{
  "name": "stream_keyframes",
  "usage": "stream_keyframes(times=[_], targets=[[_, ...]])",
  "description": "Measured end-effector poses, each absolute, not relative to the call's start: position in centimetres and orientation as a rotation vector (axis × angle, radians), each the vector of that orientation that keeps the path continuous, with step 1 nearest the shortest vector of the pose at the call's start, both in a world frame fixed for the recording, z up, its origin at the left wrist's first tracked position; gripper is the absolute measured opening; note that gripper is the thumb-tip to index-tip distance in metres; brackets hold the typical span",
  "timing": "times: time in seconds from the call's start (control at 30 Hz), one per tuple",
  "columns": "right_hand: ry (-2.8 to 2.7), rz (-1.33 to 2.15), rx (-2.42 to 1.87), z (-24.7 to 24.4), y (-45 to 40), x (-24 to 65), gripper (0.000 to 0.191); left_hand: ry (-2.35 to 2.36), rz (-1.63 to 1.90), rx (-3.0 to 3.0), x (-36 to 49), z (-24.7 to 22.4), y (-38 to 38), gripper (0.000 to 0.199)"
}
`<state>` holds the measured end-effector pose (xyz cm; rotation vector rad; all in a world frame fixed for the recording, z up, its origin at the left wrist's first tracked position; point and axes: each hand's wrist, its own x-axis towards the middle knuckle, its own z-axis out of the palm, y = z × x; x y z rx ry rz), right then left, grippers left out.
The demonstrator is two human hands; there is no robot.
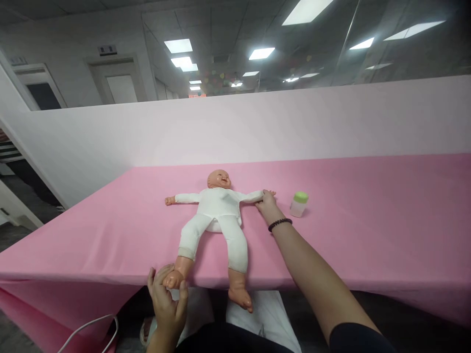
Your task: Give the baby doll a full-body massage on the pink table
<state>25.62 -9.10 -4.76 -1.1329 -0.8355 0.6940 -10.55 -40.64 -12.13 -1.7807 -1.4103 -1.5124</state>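
A baby doll [220, 203] in a white suit lies on its back on the pink-covered table [110, 230], arms stretched to both sides. Its bare feet reach the front edge. My right hand [269, 207] is closed around the doll's sleeve close to the wrist, with the doll's small hand showing beyond my fingers. Beside the doll's foot [173, 279] at the left, my left hand [167, 299] has thumb and fingers apart. Its fingertips are at the foot; whether they touch it I cannot tell. A small jar [299, 205] with a green lid stands right of my right hand.
Behind the table runs a low white wall [257, 127] with glass above it. The pink cloth hangs over the table's front edge. A white cable [88, 323] loops at the lower left. My legs [257, 318] are under the front edge.
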Motion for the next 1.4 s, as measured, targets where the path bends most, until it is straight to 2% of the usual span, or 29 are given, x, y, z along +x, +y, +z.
stream_keyframes(times=[0.17,0.23,0.3,0.43,0.53,0.7,0.9,1.03,1.17,1.27,1.4], targets=[[-0.62,0.682,-1.086,-1.4,-10.9,23.4,0.049,-1.472,-1.6,-1.733,-9.8,-8.5,-39.8,0.026],[-0.77,0.569,-0.958,0.3,-12.4,22.0,0.052,-1.545,-1.62,-1.709,-9.2,-5.8,-38.9,0.02],[-0.972,0.519,-0.899,1.7,-14.0,20.5,0.055,-1.614,-1.647,-1.703,-8.5,-2.9,-37.6,0.022],[-1.435,0.398,-0.817,2.6,-16.8,18.3,0.046,-1.676,-1.638,-1.819,-6.8,1.4,-34.5,0.028],[-1.769,0.274,-0.771,2.0,-17.7,17.4,0.039,-1.756,-1.548,-2.005,-5.8,2.5,-32.4,0.028],[-2.01,0.128,-0.811,1.3,-17.8,17.2,0.039,-1.849,-1.567,-2.111,-4.8,1.6,-30.6,0.027],[-1.976,0.196,-0.815,1.7,-17.7,17.5,0.039,-1.794,-1.701,-2.05,-4.9,1.4,-31.9,0.03],[-1.755,0.376,-0.792,2.1,-17.5,17.7,0.041,-1.79,-1.853,-1.917,-5.4,0.4,-34.2,0.03],[-1.444,0.508,-0.792,2.3,-16.1,18.7,0.049,-1.679,-1.949,-1.75,-6.7,-2.6,-36.4,0.03],[-1.229,0.564,-0.835,1.8,-14.3,20.3,0.057,-1.636,-1.894,-1.706,-8.0,-5.3,-37.9,0.028],[-0.965,0.602,-0.93,0.2,-11.8,22.9,0.055,-1.717,-1.777,-1.762,-9.2,-7.6,-39.4,0.028]])
